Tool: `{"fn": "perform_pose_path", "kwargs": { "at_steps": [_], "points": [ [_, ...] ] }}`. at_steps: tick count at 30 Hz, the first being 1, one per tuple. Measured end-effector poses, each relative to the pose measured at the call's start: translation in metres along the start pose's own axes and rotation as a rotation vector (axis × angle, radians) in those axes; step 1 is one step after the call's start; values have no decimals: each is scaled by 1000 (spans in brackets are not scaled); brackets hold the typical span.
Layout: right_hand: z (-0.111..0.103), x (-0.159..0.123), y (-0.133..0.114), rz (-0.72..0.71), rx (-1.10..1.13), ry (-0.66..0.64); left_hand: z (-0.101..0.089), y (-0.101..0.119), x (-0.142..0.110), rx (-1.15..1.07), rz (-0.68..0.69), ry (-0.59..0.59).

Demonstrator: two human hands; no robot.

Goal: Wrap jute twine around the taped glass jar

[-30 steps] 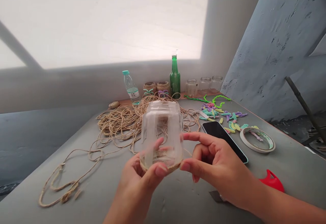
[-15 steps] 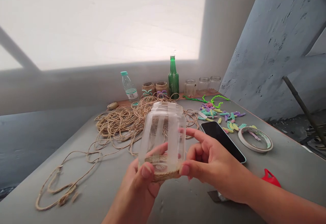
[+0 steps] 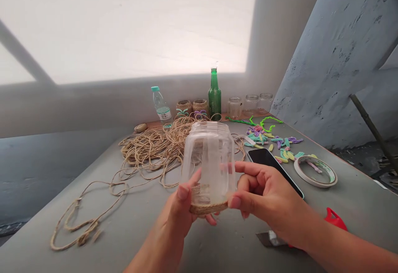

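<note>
A clear glass jar [image 3: 214,165] stands upright between my hands above the table, with strips of whitish tape running up its side. Jute twine [image 3: 208,209] is wound round its base. My left hand [image 3: 175,213] grips the jar from the left, thumb at the lower side and fingers partly hidden behind and under it. On the right, my right hand [image 3: 261,192] pinches the twine at the base with its thumb, the index finger lying along the glass. A large tangle of loose twine [image 3: 149,148] lies behind, and a looped length trails to the left.
A phone [image 3: 276,165], a tape roll [image 3: 315,171] and colourful pipe-cleaner pieces [image 3: 287,142] lie at the right. A utility knife [image 3: 270,238] rests near my right forearm. Along the back stand a green bottle [image 3: 214,97], a water bottle [image 3: 161,107], twine-wrapped jars [image 3: 184,109] and clear jars [image 3: 234,107].
The jar has moved slightly right and up in both hands. My left thumb has shifted higher on its side. The whole view has swung a little left.
</note>
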State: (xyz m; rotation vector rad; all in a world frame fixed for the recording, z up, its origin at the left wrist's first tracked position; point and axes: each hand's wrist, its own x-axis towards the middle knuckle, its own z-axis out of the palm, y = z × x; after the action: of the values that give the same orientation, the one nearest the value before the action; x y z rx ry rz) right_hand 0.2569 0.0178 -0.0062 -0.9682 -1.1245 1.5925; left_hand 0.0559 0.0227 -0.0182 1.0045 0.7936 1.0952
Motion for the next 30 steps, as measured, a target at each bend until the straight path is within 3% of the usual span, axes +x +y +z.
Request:
{"fn": "perform_pose_path", "kwargs": {
  "at_steps": [4, 8, 13, 20, 30],
  "points": [
    [0, 2, 0, 25, -37, 14, -2, -2, 0, -20, 1, 150],
    [4, 0, 0, 33, -64, 34, 8, 3, -6, 13, 58, 126],
    [5, -3, 0, 24, -82, 51, 17, 5, -11, 47, -21, 189],
    [2, 0, -1, 2, -96, 38, -2, -3, -2, -100, -67, 144],
    [3, -2, -1, 38, 9, -25, 9, 5, -11, -193, -34, 24]
  ]
}}
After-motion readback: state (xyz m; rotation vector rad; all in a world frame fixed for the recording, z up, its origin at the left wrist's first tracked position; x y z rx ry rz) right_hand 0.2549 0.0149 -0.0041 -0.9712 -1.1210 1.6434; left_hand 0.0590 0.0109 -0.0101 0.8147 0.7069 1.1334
